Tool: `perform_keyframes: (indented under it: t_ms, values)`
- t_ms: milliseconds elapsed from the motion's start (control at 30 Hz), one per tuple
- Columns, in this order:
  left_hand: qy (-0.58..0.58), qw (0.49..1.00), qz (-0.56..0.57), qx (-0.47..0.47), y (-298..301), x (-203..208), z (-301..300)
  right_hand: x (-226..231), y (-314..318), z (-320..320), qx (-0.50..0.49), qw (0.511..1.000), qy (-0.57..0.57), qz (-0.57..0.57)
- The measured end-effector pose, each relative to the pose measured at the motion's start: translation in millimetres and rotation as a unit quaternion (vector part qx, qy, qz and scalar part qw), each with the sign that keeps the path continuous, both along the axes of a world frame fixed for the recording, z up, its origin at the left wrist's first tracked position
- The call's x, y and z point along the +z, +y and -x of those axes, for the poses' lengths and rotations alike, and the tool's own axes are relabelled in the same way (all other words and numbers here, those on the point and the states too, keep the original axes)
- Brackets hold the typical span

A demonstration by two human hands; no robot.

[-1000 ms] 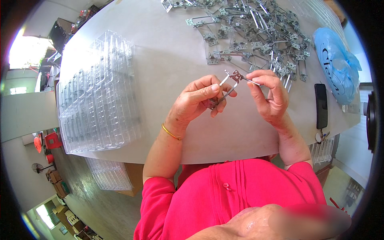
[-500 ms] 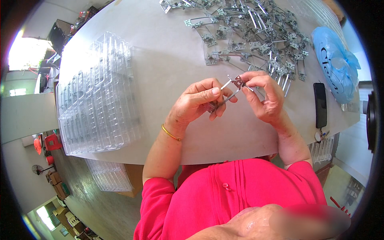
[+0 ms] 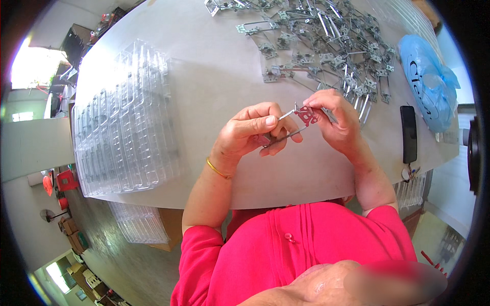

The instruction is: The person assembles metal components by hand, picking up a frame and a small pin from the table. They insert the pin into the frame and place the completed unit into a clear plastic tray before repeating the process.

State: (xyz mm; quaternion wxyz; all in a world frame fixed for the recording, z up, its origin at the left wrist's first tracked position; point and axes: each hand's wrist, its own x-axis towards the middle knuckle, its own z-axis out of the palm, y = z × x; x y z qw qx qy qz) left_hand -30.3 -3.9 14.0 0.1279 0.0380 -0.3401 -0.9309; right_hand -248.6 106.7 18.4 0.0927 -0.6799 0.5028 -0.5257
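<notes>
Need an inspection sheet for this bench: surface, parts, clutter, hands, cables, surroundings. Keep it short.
Surface: pale table, smooth-looking.
Job's things: metal frame with reddish end plate, held above the table; heap of metal parts beyond the hands.
Clutter: stacked clear plastic trays at left; blue plastic bag and black phone-like object at right.
Hands: left hand grips one end of the frame; right hand pinches at the reddish plate.
Cables: nothing seen on the table.
Surroundings: grey floor, red stool, fan at left; small background items unclear.
</notes>
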Motion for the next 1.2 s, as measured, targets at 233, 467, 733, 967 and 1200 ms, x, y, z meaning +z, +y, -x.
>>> perform_keyframes:
  t_ms: [233,467,733,967,1200]
  values:
    - [-0.016,0.994,0.050,0.095,0,-3,3,2,4,2,-0.057,0.998,-0.026,-0.028]
    - [-0.050,0.987,0.096,0.117,2,-6,7,9,11,-8,-0.026,0.993,-0.058,-0.104]
    - [-0.113,0.977,0.132,0.122,3,-1,5,14,15,-10,-0.009,0.930,-0.238,-0.279]
    - [-0.135,0.966,0.165,0.148,3,5,8,20,9,3,0.119,0.792,-0.464,-0.378]
    - [-0.149,0.959,0.197,0.138,4,6,7,8,12,0,0.029,0.913,-0.283,-0.291]
